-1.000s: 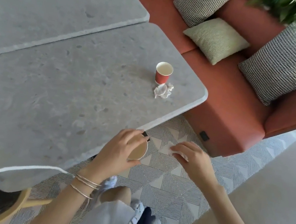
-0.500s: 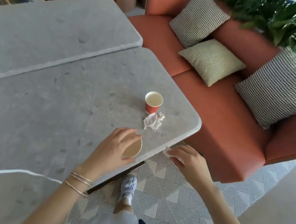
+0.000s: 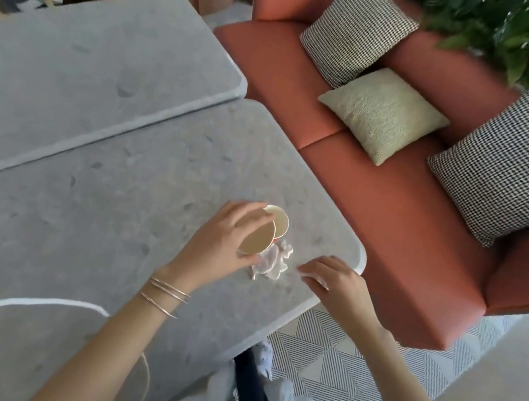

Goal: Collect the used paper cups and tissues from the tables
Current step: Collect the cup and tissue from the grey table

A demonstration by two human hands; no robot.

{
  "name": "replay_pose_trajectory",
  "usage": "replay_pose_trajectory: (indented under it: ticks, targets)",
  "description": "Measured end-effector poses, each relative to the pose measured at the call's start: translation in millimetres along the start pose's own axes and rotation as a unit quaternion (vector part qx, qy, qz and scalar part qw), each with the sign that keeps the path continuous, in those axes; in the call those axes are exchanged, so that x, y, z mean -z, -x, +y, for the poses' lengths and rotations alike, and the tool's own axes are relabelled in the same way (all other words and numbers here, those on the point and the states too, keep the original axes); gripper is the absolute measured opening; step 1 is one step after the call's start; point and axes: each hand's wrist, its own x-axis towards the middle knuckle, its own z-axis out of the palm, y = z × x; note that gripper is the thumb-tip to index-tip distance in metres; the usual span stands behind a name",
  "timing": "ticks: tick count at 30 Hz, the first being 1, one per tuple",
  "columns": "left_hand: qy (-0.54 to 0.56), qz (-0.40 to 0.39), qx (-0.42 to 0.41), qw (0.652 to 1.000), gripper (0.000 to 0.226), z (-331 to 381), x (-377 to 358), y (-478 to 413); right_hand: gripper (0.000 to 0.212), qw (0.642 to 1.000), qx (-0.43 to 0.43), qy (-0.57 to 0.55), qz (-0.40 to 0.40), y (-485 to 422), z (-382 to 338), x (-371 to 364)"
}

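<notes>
1. Our left hand [image 3: 225, 239] grips a tilted paper cup [image 3: 256, 239] just beside the red cup [image 3: 281, 224] on the grey table [image 3: 121, 177].
2. The crumpled tissue [image 3: 272, 262] lies at the red cup's 6 o'clock.
3. Our right hand [image 3: 333, 282], at the tissue's 3 o'clock, has curled fingers; we cannot tell whether it holds anything.
4. We judge the cups light and crushable, so we hold their walls gently and pinch the soft tissue.

Just below mid-frame, a red paper cup [image 3: 281, 225] with a pale inside stands upright near the grey table's [image 3: 115, 211] corner, a second cup [image 3: 256, 240], tilted in the left hand's [image 3: 220, 240] grip, overlaps its rim, a crumpled white tissue [image 3: 272, 263] lies against its base, and a white scrap [image 3: 321, 281] shows under the right hand's [image 3: 337, 286] fingers.
</notes>
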Motion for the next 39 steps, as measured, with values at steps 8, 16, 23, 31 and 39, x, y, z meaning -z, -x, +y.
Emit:
replay_pose_trajectory:
  ticks: [8, 16, 23, 31, 39]
  targets:
    - [0.016, -0.011, 0.018, 1.000, 0.068, -16.0, -16.7, -43.8, 0.012, 1.000, -0.017, -0.018, -0.016, -30.4, 20.8, -6.6]
    - [0.020, -0.085, 0.047, 0.995, 0.072, -32.5, -52.8, -61.5, 0.010, 0.998, -0.051, -0.038, 0.004, -51.3, 38.2, -21.8]
    - [-0.002, -0.137, 0.067, 0.988, 0.069, -49.4, -83.1, -68.4, 0.009, 0.996, -0.079, -0.047, -0.017, -62.8, 56.5, -44.0]
    - [-0.003, -0.098, 0.130, 0.987, 0.065, -57.1, -70.6, -32.4, 0.013, 0.994, -0.079, -0.035, -0.064, -78.5, 70.2, -67.5]
    - [-0.008, -0.091, 0.202, 0.975, 0.068, -46.2, -51.7, 44.3, 0.018, 0.989, -0.017, -0.009, -0.148, -85.5, 83.9, -99.4]
